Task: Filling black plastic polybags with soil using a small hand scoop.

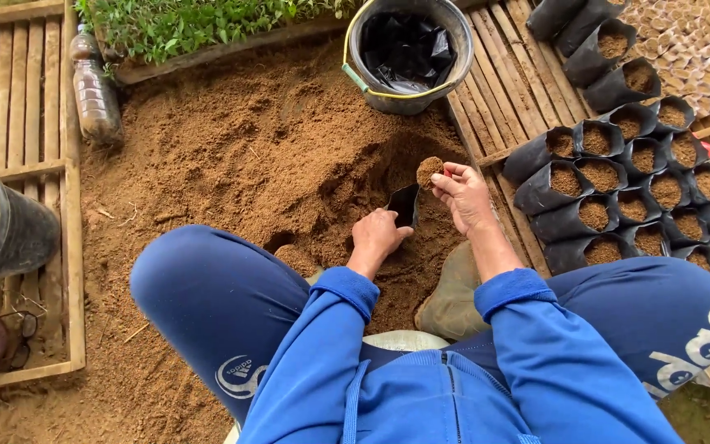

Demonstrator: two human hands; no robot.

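My left hand [377, 234] grips the rim of a small black plastic nursery bag [405, 204] that stands on the brown soil heap [265, 156]. My right hand [463, 196] hovers just right of the bag's mouth and holds a small scoop heaped with soil [430, 170] tilted over it. Both hands are dusted with soil. Blue sleeves and blue trousers frame the lower half of the view, with a rubber boot [451, 296] between my knees.
Several soil-filled black bags [618, 193] stand in rows on the wooden slats at right. A grey bucket holding empty black bags [407, 51] sits at top centre. A plastic bottle [96, 90], seedlings [182, 25] and a second bucket [2, 222] lie at left.
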